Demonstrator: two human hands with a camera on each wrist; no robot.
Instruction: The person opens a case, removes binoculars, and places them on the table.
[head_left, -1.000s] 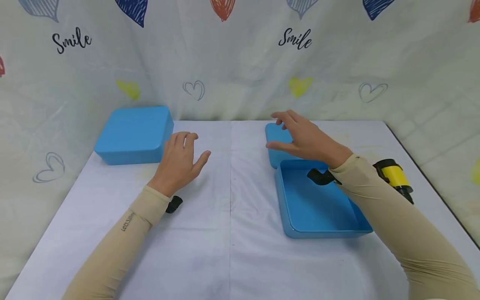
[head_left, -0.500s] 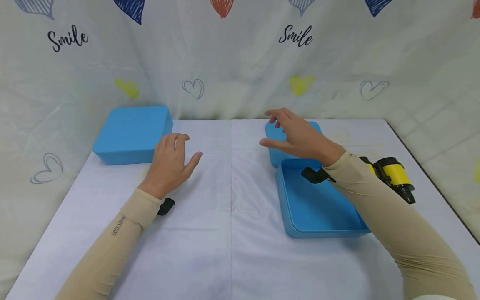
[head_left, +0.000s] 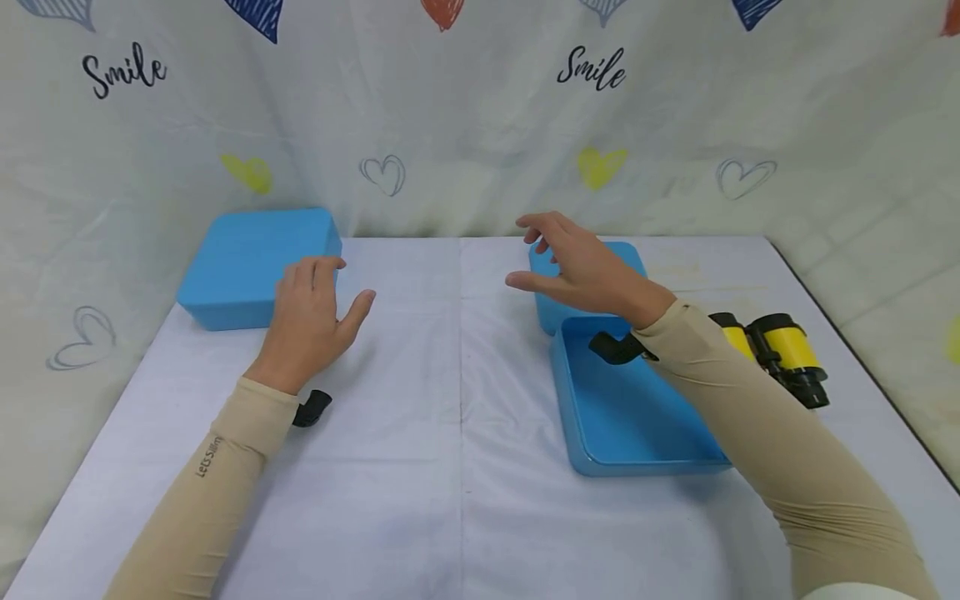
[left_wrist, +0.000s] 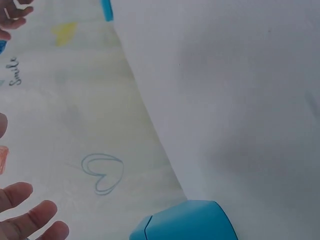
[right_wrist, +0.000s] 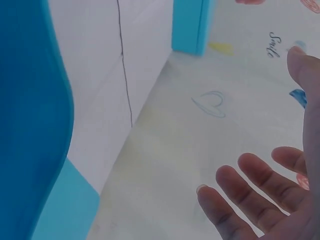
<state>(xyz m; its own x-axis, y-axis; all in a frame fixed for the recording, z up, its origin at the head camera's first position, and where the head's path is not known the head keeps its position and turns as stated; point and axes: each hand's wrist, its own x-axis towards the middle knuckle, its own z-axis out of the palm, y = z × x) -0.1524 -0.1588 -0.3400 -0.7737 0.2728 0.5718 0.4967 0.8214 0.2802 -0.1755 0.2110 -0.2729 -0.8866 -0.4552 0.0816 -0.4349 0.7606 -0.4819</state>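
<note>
My left hand (head_left: 300,321) is raised in front of the closed blue box (head_left: 262,258) at the back left; its fingers overlap the box's right side in the head view, and it holds nothing. My right hand (head_left: 592,271) hovers with spread fingers and thumb over a flat blue lid (head_left: 555,312), also holding nothing. Just in front of that lid lies an open blue box (head_left: 630,417) with a bare inside, partly covered by my right forearm. In the left wrist view the closed box (left_wrist: 192,222) shows at the bottom, beyond the fingertips (left_wrist: 42,212).
Black and yellow binoculars (head_left: 791,350) lie on the right of the table, partly hidden by my right sleeve. A white cloth (head_left: 420,500) covers the table. Behind it hangs a printed curtain (head_left: 480,125) with hearts and "Smile" lettering.
My left hand has moved left, nearer the closed box. My right hand has drifted slightly left above the lid, uncovering more of the binoculars.
</note>
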